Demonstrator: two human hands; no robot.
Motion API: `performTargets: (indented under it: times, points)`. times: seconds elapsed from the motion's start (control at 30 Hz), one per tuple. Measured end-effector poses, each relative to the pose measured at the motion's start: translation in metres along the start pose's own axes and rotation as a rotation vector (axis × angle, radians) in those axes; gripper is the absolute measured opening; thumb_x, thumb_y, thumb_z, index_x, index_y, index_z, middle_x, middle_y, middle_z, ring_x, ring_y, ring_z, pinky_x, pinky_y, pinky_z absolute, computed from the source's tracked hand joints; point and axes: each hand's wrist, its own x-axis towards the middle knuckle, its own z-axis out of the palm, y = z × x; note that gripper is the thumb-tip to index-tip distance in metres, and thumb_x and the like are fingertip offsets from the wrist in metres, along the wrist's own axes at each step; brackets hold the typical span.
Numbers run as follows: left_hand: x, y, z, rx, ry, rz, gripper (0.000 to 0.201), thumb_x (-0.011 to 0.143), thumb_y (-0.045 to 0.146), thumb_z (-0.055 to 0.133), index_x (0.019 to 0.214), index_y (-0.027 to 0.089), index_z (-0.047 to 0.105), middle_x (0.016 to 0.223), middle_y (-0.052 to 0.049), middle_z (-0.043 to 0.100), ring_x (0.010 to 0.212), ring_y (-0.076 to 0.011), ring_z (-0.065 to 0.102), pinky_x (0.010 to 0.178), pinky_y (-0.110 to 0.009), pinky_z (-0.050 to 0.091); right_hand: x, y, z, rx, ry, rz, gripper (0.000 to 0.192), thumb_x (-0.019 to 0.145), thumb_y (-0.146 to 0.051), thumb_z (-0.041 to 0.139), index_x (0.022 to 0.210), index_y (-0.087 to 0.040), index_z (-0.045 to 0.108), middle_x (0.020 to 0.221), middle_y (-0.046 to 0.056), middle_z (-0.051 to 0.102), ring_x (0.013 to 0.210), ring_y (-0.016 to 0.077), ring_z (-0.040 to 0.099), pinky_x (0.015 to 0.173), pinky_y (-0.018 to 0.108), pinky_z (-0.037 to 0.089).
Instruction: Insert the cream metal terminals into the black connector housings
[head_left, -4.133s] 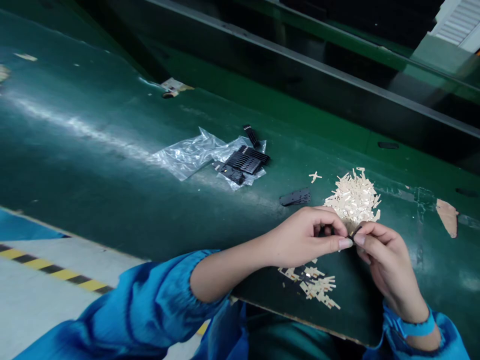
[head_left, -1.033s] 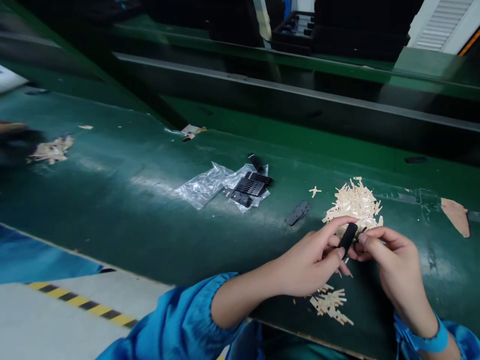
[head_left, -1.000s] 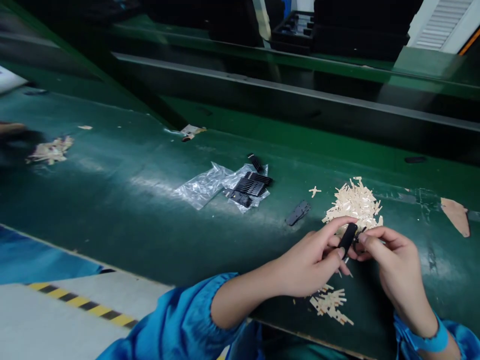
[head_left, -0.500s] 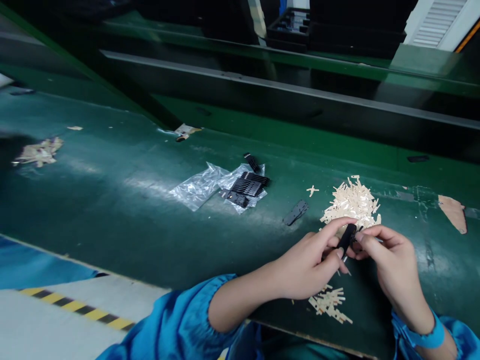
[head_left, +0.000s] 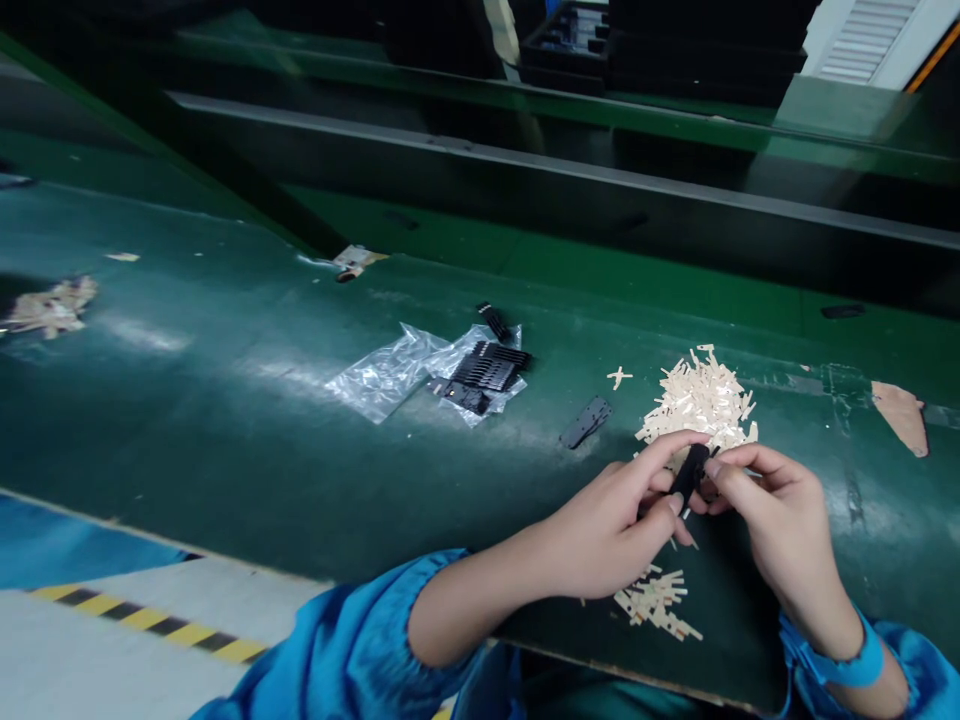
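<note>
Head view: we have both hands meeting at about 4 o'clock in the frame, over the near edge of the green desk [head_left: 225, 400]. The left hand [head_left: 611, 530] has its grip clenched on a small black part [head_left: 688, 472], thumb and forefinger pinching its lower end. The right hand [head_left: 776, 520] pinches at the part's upper end; whether it also holds a beige piece, we cannot tell.

Change over the last second: slight. The part stands a little more upright than it did, and the right fingertips have closed in on its tip. Four seconds back the hands were lower and the part was mostly hidden between the fingers. We read this as fine fitting work going on at the part.

Around them: big beige pile [head_left: 697, 400] at 12 o'clock of the hands, touching distance; small beige pile [head_left: 656, 605] at 6 o'clock; a loose black strip [head_left: 585, 423] at 10 o'clock; plastic bag [head_left: 390, 365] with black combs [head_left: 491, 368] farther out at 10.
</note>
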Motion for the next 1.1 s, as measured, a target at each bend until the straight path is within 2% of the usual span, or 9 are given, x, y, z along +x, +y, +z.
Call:
performTargets:
  times: [0.27, 0.5, 0.87, 1.1]
  points:
    - [0.001, -0.001, 0.001, -0.062, -0.007, -0.022, 0.059, 0.098, 0.011, 0.042, 0.155, 0.021, 0.032, 0.101, -0.008, 0.071, 0.087, -0.0236, 0.078, 0.079, -0.040, 0.063, 0.000, -0.004, 0.002, 0.020, -0.028, -0.014, 0.013, 0.072, -0.029, 0.084, 0.071, -0.019, 0.075, 0.058, 0.002, 0.071, 0.052, 0.0173, 0.069, 0.051, 0.024, 0.055]
    - [-0.001, -0.003, 0.001, -0.066, 0.008, -0.011, 0.058, 0.099, 0.012, 0.043, 0.155, 0.025, 0.034, 0.101, -0.006, 0.069, 0.086, -0.0210, 0.077, 0.078, -0.037, 0.063, 0.000, -0.005, 0.003, 0.029, -0.041, -0.011, 0.011, 0.073, -0.025, 0.083, 0.069, -0.019, 0.075, 0.060, 0.002, 0.072, 0.050, 0.0151, 0.068, 0.049, 0.023, 0.055]
    - [-0.001, 0.001, 0.002, -0.097, 0.013, -0.018, 0.058, 0.099, 0.012, 0.045, 0.155, 0.023, 0.034, 0.098, -0.005, 0.069, 0.085, -0.0212, 0.077, 0.079, -0.038, 0.063, -0.002, -0.009, 0.007, 0.029, -0.026, -0.022, 0.012, 0.072, -0.025, 0.083, 0.069, -0.019, 0.073, 0.057, 0.000, 0.070, 0.049, 0.0152, 0.068, 0.049, 0.022, 0.055]
    - [-0.001, -0.001, 0.001, -0.290, -0.004, -0.089, 0.058, 0.100, 0.012, 0.046, 0.155, 0.025, 0.035, 0.098, -0.004, 0.069, 0.080, -0.0183, 0.076, 0.079, -0.038, 0.064, -0.003, -0.011, 0.004, -0.072, -0.020, -0.095, 0.010, 0.075, -0.027, 0.078, 0.071, -0.019, 0.073, 0.062, 0.000, 0.070, 0.053, 0.0137, 0.066, 0.052, 0.022, 0.052]
